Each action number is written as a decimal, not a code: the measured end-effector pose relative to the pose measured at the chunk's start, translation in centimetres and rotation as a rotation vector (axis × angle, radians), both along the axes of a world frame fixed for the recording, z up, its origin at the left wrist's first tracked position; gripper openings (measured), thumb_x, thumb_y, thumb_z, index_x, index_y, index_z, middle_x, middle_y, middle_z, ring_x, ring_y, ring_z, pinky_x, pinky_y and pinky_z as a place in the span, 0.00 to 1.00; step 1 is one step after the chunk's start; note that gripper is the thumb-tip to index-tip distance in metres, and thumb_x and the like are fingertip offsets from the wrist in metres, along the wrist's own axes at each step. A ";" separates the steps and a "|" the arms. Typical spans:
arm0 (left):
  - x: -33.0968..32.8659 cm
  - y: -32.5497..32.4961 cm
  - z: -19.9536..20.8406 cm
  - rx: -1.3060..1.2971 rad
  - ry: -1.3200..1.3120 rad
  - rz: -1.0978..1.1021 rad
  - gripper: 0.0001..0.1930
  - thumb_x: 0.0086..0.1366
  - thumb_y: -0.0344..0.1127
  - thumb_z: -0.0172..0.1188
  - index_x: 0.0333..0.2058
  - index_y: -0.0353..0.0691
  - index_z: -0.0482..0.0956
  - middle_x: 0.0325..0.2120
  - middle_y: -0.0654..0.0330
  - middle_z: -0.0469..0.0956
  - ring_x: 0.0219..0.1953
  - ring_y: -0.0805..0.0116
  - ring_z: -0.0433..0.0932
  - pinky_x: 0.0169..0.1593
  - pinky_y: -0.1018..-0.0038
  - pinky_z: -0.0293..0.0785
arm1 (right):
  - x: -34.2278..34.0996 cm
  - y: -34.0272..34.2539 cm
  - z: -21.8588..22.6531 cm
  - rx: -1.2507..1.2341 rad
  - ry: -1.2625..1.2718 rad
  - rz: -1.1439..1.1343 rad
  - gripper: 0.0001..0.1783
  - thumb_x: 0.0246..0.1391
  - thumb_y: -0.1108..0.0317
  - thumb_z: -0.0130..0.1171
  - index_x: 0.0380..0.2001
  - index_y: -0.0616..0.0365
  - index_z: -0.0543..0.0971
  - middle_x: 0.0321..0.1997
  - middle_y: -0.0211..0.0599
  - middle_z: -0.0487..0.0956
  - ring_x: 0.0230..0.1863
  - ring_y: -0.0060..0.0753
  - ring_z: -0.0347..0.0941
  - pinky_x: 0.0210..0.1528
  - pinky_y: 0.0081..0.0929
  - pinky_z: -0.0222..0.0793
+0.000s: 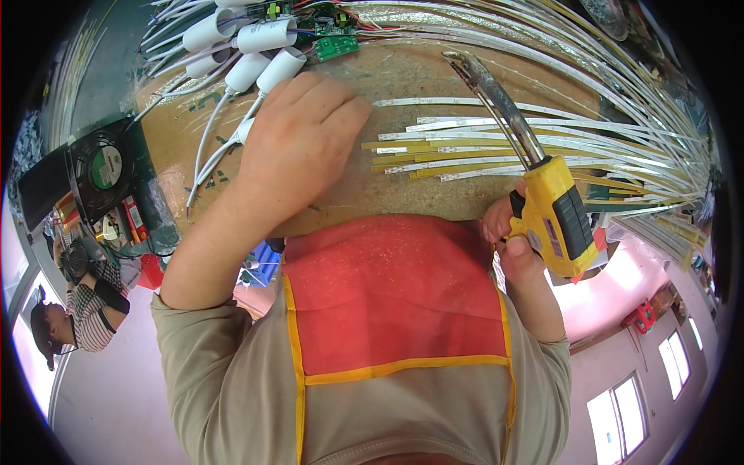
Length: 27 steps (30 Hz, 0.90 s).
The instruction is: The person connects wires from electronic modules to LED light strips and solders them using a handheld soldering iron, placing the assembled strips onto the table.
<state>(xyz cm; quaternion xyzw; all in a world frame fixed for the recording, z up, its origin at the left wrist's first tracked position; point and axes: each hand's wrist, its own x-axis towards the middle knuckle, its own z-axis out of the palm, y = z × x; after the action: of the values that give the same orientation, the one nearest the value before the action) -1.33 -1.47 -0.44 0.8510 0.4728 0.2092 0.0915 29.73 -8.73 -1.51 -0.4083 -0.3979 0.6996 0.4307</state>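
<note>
The right hand (519,254), at 3 o'clock from the middle of the view, grips a yellow-and-black soldering gun (570,221) by its handle. The gun's metal barrel points toward 11 o'clock, crossing in front of some white and yellow strips (434,101) that fan in from the right.

The left hand (306,136), at 11 o'clock, is over the brown desk (434,198) with its back up and fingers curled under; whether it holds anything cannot be told. Just beyond it, toward its 11 o'clock, lies a cluster of white tubes (267,35) with pale wires (205,132) trailing from them. Green circuit boards (337,48) sit near its 12 o'clock, beside the tubes.

A black fan (105,167) stands at the left hand's 9 o'clock. A red apron (395,294) with yellow edging covers the wearer's front. Another person (97,322) in a striped top appears at 8 o'clock from the middle.
</note>
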 end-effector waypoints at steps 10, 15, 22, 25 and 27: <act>0.1 -1.5 1.6 0.126 -0.011 0.012 0.13 0.52 0.25 0.65 0.38 0.41 0.82 0.35 0.60 0.78 0.38 0.57 0.78 0.41 0.64 0.74 | 0.1 -0.2 -0.1 -0.002 -0.044 -0.012 0.44 0.53 0.48 0.72 0.65 0.57 0.65 0.28 0.26 0.68 0.25 0.24 0.66 0.25 0.25 0.63; 0.1 -4.5 2.6 -0.093 0.043 0.037 0.13 0.52 0.25 0.66 0.39 0.40 0.82 0.36 0.59 0.78 0.35 0.56 0.78 0.38 0.64 0.73 | 0.3 -0.2 -0.5 0.023 -0.002 0.011 0.43 0.53 0.49 0.72 0.66 0.56 0.65 0.28 0.26 0.69 0.26 0.25 0.65 0.26 0.25 0.63; -1.4 -1.2 -0.3 0.026 0.047 0.132 0.12 0.55 0.27 0.67 0.39 0.40 0.81 0.37 0.58 0.78 0.36 0.56 0.78 0.40 0.63 0.75 | 0.0 0.1 0.1 -0.062 0.074 -0.020 0.24 0.53 0.54 0.70 0.42 0.56 0.70 0.28 0.26 0.68 0.30 0.23 0.65 0.32 0.24 0.64; -1.7 0.6 0.2 0.045 0.063 0.109 0.11 0.56 0.28 0.67 0.40 0.39 0.81 0.38 0.57 0.78 0.38 0.54 0.78 0.43 0.63 0.75 | 0.1 0.3 0.8 -0.089 0.027 -0.053 0.25 0.52 0.52 0.71 0.42 0.55 0.70 0.27 0.26 0.67 0.29 0.23 0.65 0.32 0.24 0.64; -1.7 1.4 1.2 0.019 0.074 0.122 0.11 0.57 0.28 0.67 0.40 0.40 0.82 0.38 0.57 0.79 0.39 0.54 0.78 0.44 0.63 0.76 | 0.1 0.4 0.7 -0.109 0.046 -0.070 0.27 0.51 0.50 0.72 0.42 0.54 0.71 0.26 0.26 0.67 0.29 0.23 0.64 0.32 0.24 0.64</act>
<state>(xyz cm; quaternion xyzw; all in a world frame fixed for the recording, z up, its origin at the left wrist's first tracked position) -3.06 -0.06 0.72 0.8287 0.5247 0.1874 0.0528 29.87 -8.34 -0.83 -0.4286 -0.3346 0.7140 0.4411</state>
